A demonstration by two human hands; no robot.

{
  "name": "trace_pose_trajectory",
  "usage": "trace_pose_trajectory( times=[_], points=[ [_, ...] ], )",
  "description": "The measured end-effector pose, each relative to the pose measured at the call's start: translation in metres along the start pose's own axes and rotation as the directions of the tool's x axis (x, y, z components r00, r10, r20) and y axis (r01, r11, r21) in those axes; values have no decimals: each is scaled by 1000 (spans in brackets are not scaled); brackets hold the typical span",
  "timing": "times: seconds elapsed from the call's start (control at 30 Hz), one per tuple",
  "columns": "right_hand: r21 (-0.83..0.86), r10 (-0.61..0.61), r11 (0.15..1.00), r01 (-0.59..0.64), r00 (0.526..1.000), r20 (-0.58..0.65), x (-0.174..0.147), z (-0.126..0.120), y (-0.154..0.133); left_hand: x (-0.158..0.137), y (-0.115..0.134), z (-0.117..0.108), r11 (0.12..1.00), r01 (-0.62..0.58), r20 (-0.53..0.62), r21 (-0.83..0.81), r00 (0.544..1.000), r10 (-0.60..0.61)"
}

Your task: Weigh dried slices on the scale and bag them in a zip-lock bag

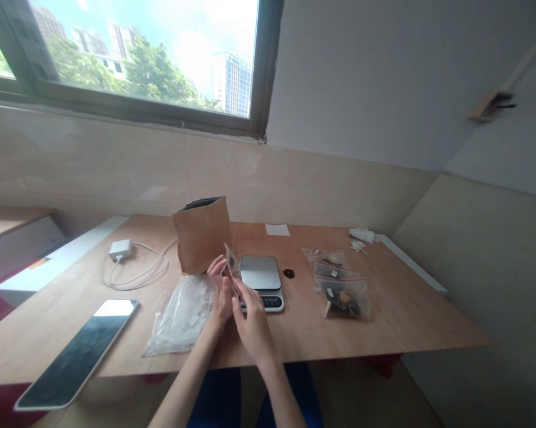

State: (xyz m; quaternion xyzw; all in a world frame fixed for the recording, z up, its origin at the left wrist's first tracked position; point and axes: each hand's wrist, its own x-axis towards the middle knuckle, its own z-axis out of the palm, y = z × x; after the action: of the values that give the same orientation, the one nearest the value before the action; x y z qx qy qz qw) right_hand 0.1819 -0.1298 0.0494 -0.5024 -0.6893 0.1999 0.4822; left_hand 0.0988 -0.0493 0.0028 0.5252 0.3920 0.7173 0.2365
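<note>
A small clear zip bag (232, 264) with a red strip along its edge is held upright between my two hands, in front of the paper bag. My left hand (221, 291) grips it from the left, fingers curled behind it. On the other side my right hand (252, 315) pinches its edge. What the bag contains is too small to make out. Just beyond my right hand lies a digital kitchen scale (259, 273) with a bare silver plate; my hand partly covers its front panel. Beneath my left hand spreads a pile of clear plastic bags (181, 315).
An open brown paper bag (203, 235) stands at the back. A dark flat piece (288, 273) lies right of the scale. Farther right are several filled zip bags (343, 300). Leftward sit a phone (78, 356), overhanging the front edge, and a white charger (120, 249) with its cable.
</note>
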Motion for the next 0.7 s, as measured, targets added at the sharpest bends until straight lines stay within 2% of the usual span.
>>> trace_pose_trajectory(
  times=[0.1, 0.17, 0.23, 0.3, 0.4, 0.47, 0.5, 0.57, 0.63, 0.7],
  points=[
    [51, 53, 998, -47, 991, -121, -3, -13, 8, 9, 10, 4, 998, -46, 107, -47, 993, 51],
    [108, 102, 991, -85, 981, -168, -6, -23, 13, 15, 18, 5, 998, 15, 155, -66, 988, -5],
    [178, 163, 976, -128, 967, -197, -9, -32, 17, 21, 26, 4, 996, 82, 146, -18, 986, -78],
    [263, 231, 949, -171, 948, -219, -13, -38, 19, 26, 34, 2, 994, 96, 87, 42, 991, -100],
    [390, 313, 899, -201, 917, -247, -18, -44, 21, 29, 44, -3, 995, 88, -71, 37, 994, -85],
    [442, 341, 873, -204, 905, -256, -20, -48, 20, 30, 47, -7, 996, 81, -130, 47, 989, -74],
    [461, 353, 863, -205, 899, -260, -21, -51, 19, 30, 48, -9, 996, 53, -119, 75, 992, -44],
    [492, 382, 844, -213, 882, -274, -21, -57, 17, 32, 49, -15, 984, -69, -5, 164, 997, 71],
    [519, 419, 826, -221, 856, -302, -21, -63, 16, 36, 50, -20, 942, -239, 151, 235, 967, 207],
    [538, 454, 809, -234, 831, -321, -22, -69, 17, 41, 51, -22, 923, -300, 212, 240, 944, 252]
  ],
)
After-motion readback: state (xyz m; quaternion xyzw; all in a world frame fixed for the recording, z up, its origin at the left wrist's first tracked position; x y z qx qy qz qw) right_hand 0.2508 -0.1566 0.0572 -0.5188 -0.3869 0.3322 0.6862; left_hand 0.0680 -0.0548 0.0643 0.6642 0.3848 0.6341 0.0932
